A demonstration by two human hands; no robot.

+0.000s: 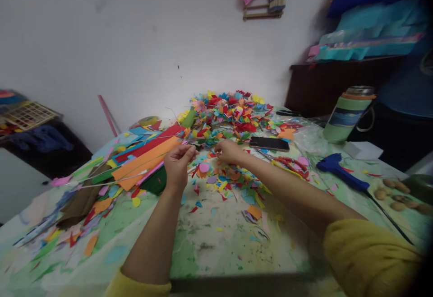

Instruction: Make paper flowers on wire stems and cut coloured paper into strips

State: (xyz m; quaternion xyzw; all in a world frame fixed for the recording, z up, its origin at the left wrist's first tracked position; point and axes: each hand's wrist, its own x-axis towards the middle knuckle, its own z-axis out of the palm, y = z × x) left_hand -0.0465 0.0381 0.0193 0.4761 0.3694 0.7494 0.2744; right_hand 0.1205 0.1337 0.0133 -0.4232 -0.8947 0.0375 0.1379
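Note:
My left hand point(178, 165) is raised over the table with thumb and fingers pinched together; whatever is in the pinch is too small to make out. A short distance to its right, my right hand point(229, 152) has its fingers curled together above the loose paper scraps point(223, 182). Its fingertips point towards my left hand, and I cannot tell what they hold. Just beyond both hands rises a heap of multicoloured paper flowers point(233, 114). Strips of orange paper point(145, 164) and red paper point(152, 141) lie beside my left hand.
A black phone point(269, 144), red-handled pliers point(291, 164) and a blue glue gun point(341, 170) with a cord lie to the right. Behind them stand a green bottle point(348, 115) and a small white box point(363, 150). Brown roundish items point(399, 195) sit near the right edge.

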